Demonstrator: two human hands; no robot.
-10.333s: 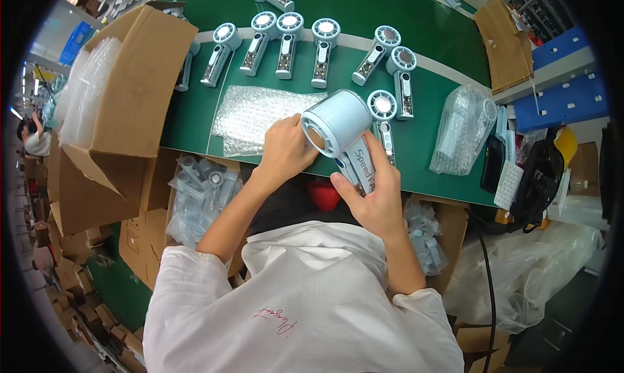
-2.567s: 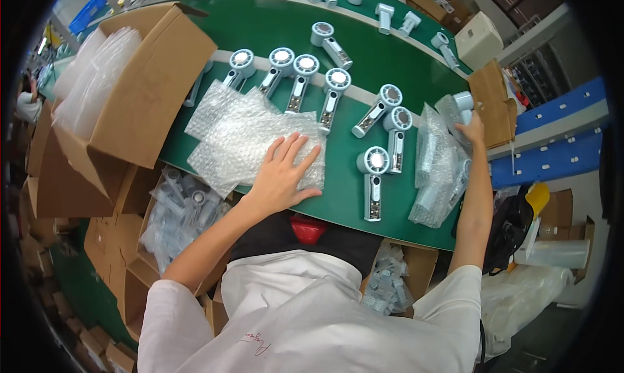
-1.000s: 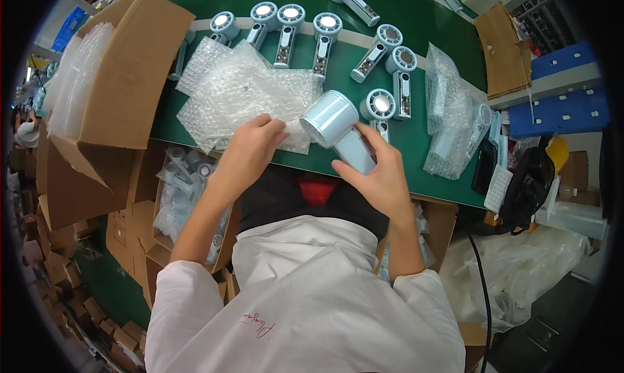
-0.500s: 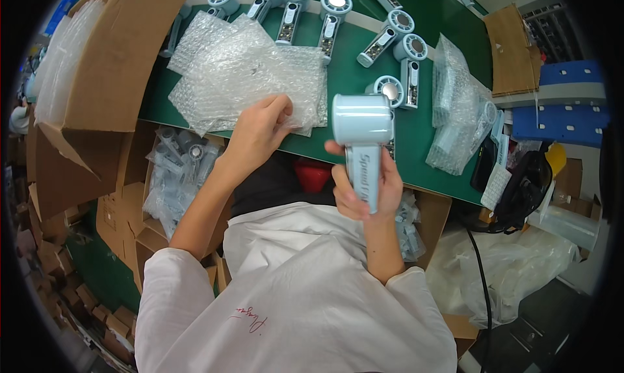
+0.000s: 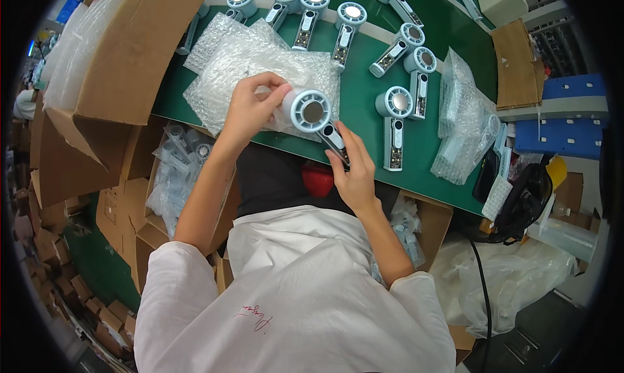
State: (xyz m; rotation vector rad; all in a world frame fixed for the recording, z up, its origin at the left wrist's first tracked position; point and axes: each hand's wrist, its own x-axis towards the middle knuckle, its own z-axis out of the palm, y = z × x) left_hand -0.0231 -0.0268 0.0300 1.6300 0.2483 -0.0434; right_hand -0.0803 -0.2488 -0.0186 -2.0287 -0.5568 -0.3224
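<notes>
**Hands gripping a pale blue handheld fan over the green tabletop**

Fingers of both hands are closing around one pale blue handheld fan (image 5: pixel 314 116), which is hanging just above the near edge of the green tabletop (image 5: pixel 361 100). The left hand (image 5: pixel 250 109) is wrapping the round head from the 9 o'clock side, its fingers (image 5: pixel 276 87) curling over the rim. The right hand (image 5: pixel 354 171) is clamping the handle at 5 o'clock of the head. Sheets of bubble wrap (image 5: pixel 250 57) are lying flat on the tabletop directly behind the fan, toward 11 o'clock. More fans of the same kind are resting in a row at 12 o'clock (image 5: pixel 348 25), and another one (image 5: pixel 393 122) is lying just beside the held fan at 3 o'clock. An open cardboard box (image 5: pixel 133 48) is standing at 10 o'clock. Clear bags (image 5: pixel 461 122) are piling at 3 o'clock, farther out.
</notes>
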